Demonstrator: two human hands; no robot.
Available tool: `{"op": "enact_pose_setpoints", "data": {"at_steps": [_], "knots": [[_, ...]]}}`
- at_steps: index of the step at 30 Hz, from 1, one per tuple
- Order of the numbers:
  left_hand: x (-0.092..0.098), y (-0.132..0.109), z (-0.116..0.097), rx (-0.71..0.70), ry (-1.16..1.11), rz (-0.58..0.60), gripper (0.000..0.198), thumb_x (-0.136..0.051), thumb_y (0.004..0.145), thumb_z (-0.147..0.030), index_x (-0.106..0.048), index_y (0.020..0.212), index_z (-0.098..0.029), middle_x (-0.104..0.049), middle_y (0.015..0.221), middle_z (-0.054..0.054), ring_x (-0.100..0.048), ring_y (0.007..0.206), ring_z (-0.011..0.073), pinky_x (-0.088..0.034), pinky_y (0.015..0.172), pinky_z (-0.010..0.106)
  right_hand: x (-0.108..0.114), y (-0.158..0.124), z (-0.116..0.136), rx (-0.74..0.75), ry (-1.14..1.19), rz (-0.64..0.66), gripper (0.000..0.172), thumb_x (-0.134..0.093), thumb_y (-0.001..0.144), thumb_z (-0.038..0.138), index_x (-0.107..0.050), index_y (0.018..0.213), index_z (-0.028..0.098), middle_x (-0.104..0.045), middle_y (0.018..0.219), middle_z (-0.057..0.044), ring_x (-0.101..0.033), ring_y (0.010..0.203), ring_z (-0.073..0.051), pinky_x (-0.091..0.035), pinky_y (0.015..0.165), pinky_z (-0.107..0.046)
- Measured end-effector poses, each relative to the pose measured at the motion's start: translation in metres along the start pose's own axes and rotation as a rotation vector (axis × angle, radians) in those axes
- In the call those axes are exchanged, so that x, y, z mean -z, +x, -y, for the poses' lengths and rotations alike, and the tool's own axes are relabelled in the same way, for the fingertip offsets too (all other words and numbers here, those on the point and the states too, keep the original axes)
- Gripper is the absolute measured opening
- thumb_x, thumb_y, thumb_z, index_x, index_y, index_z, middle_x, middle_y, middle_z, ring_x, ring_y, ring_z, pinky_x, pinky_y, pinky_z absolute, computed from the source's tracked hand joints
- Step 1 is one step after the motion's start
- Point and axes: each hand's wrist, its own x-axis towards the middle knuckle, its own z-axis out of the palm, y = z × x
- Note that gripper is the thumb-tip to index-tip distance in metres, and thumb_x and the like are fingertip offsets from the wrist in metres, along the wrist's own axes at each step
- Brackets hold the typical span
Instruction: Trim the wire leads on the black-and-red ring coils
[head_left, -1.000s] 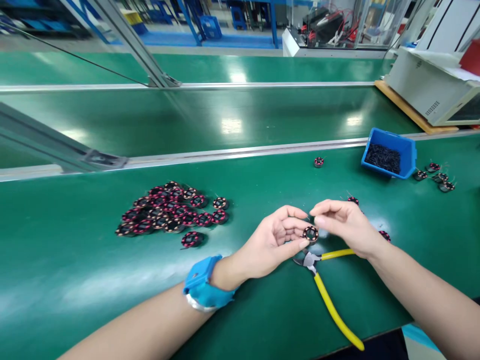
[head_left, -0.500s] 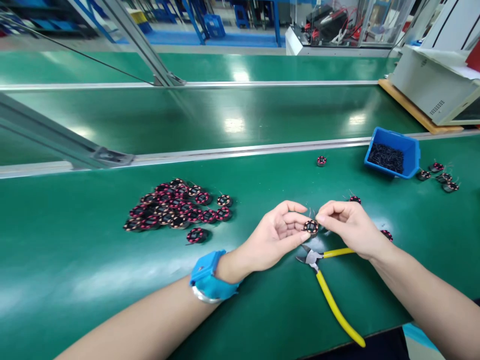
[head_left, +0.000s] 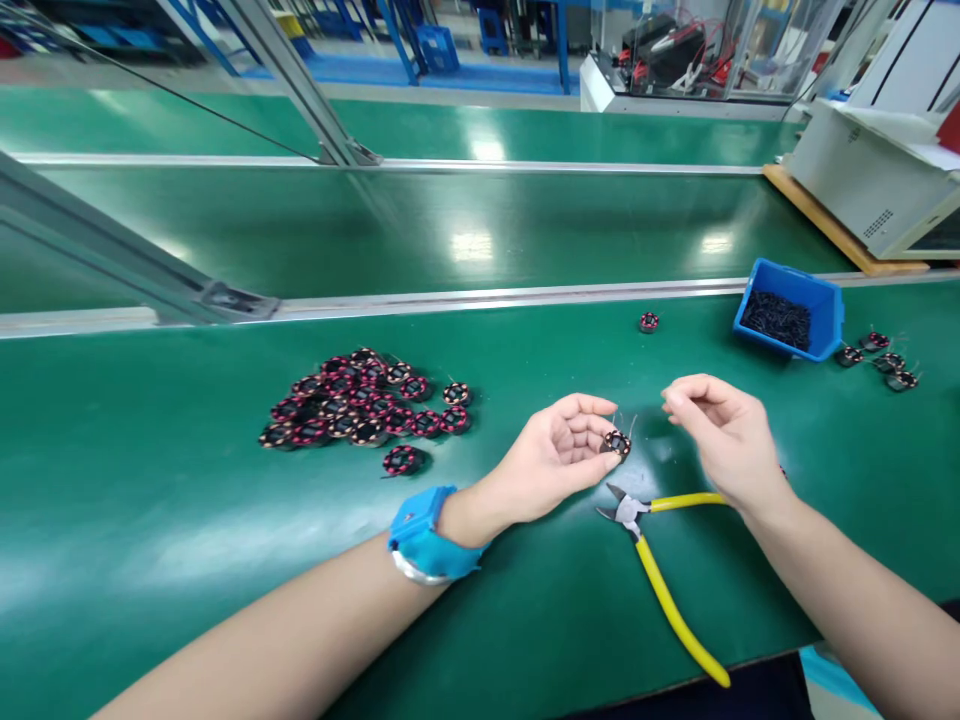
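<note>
My left hand [head_left: 559, 455] pinches a small round wound coil ring [head_left: 617, 443], black and pink with copper windings, just above the green table. Thin wire ends stick up from the coil ring. My right hand [head_left: 724, 432] hovers a little to the right of it, thumb and forefinger pressed together, apart from the coil ring; what they hold, if anything, is too small to see. Yellow-handled cutters [head_left: 660, 560] lie on the table below both hands. A blue strap [head_left: 427, 535] is round my left wrist.
A heap of several like coils [head_left: 360, 410] lies to the left. One lone coil [head_left: 649, 321] sits farther back. A blue bin [head_left: 823, 310] of small black parts stands at the right, with three coils [head_left: 877, 355] beside it. A conveyor belt [head_left: 450, 225] runs behind.
My right hand has let go of the coil ring and drawn away to the right and up. My left hand keeps the coil ring and has barely moved.
</note>
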Motion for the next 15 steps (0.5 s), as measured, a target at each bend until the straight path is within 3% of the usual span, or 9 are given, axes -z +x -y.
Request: {"op": "enact_pose_setpoints", "data": {"at_steps": [3, 4, 6, 8, 12, 15], "knots": [[0.003, 0.000, 0.000, 0.049, -0.026, 0.027, 0.042, -0.079, 0.066, -0.017, -0.058, 0.101, -0.011, -0.061, 0.079, 0.001, -0.060, 0.069, 0.0085, -0.051, 0.066, 0.021, 0.017, -0.028, 0.014, 0.094, -0.327, 0.305, 0.021, -0.062, 0.082, 0.037, -0.063, 0.095, 0.019, -0.065, 0.097, -0.008, -0.062, 0.088, -0.021, -0.052, 0.077, -0.036], [0.005, 0.001, 0.000, 0.064, -0.029, 0.038, 0.040, -0.079, 0.066, -0.019, -0.059, 0.100, -0.011, -0.060, 0.077, 0.001, -0.059, 0.067, 0.0083, -0.052, 0.064, 0.021, 0.022, -0.041, 0.017, 0.138, -0.480, 0.405, 0.037, -0.066, 0.078, 0.041, -0.061, 0.109, 0.020, -0.062, 0.111, -0.012, -0.060, 0.099, -0.026, -0.051, 0.083, -0.041], [0.007, 0.001, 0.000, 0.084, -0.029, 0.060, 0.039, -0.078, 0.068, -0.022, -0.059, 0.100, -0.010, -0.059, 0.072, -0.001, -0.057, 0.064, 0.0082, -0.053, 0.063, 0.023, 0.030, -0.067, 0.019, 0.271, -0.788, 0.487, 0.080, -0.073, 0.066, 0.053, -0.048, 0.133, 0.016, -0.049, 0.134, -0.021, -0.050, 0.117, -0.039, -0.048, 0.089, -0.054], [0.008, 0.002, -0.001, 0.097, -0.032, 0.080, 0.039, -0.077, 0.069, -0.023, -0.060, 0.101, -0.010, -0.058, 0.071, -0.001, -0.057, 0.063, 0.0083, -0.054, 0.064, 0.024, 0.036, -0.086, 0.016, 0.401, -1.014, 0.506, 0.094, -0.071, 0.062, 0.057, -0.041, 0.139, 0.012, -0.042, 0.140, -0.026, -0.044, 0.123, -0.046, -0.047, 0.088, -0.061], [0.010, 0.004, -0.005, 0.140, -0.024, 0.107, 0.040, -0.077, 0.068, -0.023, -0.061, 0.103, -0.010, -0.056, 0.072, -0.002, -0.057, 0.061, 0.0075, -0.056, 0.063, 0.024, 0.037, -0.097, 0.006, 0.549, -1.195, 0.516, 0.067, -0.059, 0.075, 0.034, -0.045, 0.136, 0.009, -0.054, 0.130, -0.022, -0.053, 0.114, -0.038, -0.054, 0.083, -0.052], [0.013, 0.003, -0.010, 0.204, 0.015, 0.149, 0.039, -0.076, 0.068, -0.021, -0.063, 0.104, -0.011, -0.057, 0.074, -0.001, -0.059, 0.059, 0.0073, -0.057, 0.062, 0.024, 0.032, -0.094, 0.001, 0.560, -1.276, 0.496, 0.061, -0.051, 0.070, 0.014, -0.050, 0.130, 0.006, -0.061, 0.117, -0.021, -0.059, 0.100, -0.035, -0.056, 0.073, -0.048]]}}
